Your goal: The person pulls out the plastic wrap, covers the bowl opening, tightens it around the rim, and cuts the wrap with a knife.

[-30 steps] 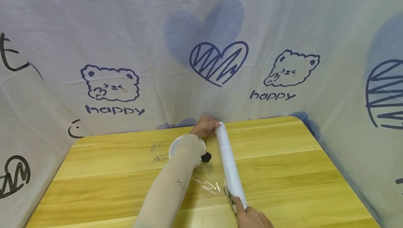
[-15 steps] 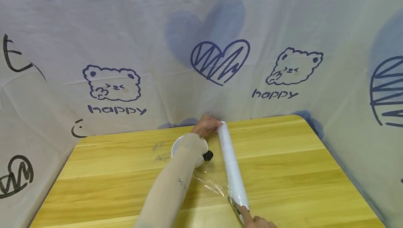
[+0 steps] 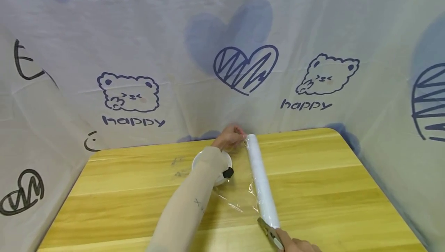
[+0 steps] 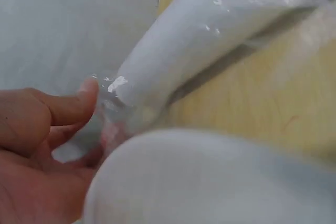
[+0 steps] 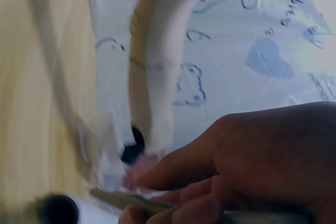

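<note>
Film roll (image 3: 263, 182) lies on wooden table (image 3: 333, 190), stretching from left fingertips at far end to right fingers at near end. Left hand (image 3: 230, 137) holds clear film (image 3: 236, 207) beside roll's far end, thumb and fingers narrow about it. Right hand (image 3: 298, 244) grips cutter (image 3: 270, 233), fingers curled round handle, blade beside roll. White bowl (image 3: 228, 160) sits near left fingers, partly under sleeve (image 3: 187, 205). Printed cloth (image 3: 177, 31) hangs beyond left fingers.
</note>
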`<move>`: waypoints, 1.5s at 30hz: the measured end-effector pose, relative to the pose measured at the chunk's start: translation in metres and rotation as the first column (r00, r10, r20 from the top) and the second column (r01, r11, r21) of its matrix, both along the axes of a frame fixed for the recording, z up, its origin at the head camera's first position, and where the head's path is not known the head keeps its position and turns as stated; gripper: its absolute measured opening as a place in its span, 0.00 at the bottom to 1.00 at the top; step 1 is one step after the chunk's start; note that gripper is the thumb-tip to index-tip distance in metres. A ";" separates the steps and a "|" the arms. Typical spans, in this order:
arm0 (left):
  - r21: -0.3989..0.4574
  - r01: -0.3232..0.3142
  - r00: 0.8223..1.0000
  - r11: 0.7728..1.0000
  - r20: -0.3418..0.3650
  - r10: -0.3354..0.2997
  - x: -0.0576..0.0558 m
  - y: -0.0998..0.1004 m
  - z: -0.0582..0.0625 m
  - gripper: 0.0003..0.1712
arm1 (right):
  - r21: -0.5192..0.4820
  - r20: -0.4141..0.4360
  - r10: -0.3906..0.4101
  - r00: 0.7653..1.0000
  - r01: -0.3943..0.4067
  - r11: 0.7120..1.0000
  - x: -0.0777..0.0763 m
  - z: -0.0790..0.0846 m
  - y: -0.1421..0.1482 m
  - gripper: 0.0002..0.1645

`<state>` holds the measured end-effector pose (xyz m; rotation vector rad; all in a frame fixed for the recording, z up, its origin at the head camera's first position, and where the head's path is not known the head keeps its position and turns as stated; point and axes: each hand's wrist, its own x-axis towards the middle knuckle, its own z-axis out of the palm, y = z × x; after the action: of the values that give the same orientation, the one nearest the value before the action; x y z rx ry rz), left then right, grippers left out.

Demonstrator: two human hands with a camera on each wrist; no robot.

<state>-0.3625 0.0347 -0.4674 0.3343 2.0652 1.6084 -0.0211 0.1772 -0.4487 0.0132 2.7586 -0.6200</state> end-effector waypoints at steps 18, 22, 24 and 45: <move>-0.231 0.121 0.976 0.965 -0.149 -0.158 0.010 -0.030 0.020 0.15 | -0.191 -0.543 -0.159 0.825 0.063 0.980 -0.089 -0.016 0.075 0.19; -0.299 0.163 0.956 0.940 -0.188 -0.226 0.017 -0.053 0.029 0.15 | -0.417 -0.526 -0.228 0.819 -0.014 0.909 -0.112 -0.039 0.085 0.22; -0.328 0.169 0.944 0.929 -0.219 -0.249 0.024 -0.066 0.035 0.16 | -0.546 -0.443 -0.271 0.855 -0.017 0.838 -0.122 -0.046 0.090 0.23; 0.031 -0.033 0.978 0.999 -0.206 0.039 0.105 -0.163 -0.026 0.44 | -0.794 0.013 -0.601 0.799 0.374 0.480 -0.174 -0.057 0.111 0.31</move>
<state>-0.2572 -0.1283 -0.4934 0.4949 2.2150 1.6866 -0.1953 0.2881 -0.5057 0.6041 2.4368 -2.0740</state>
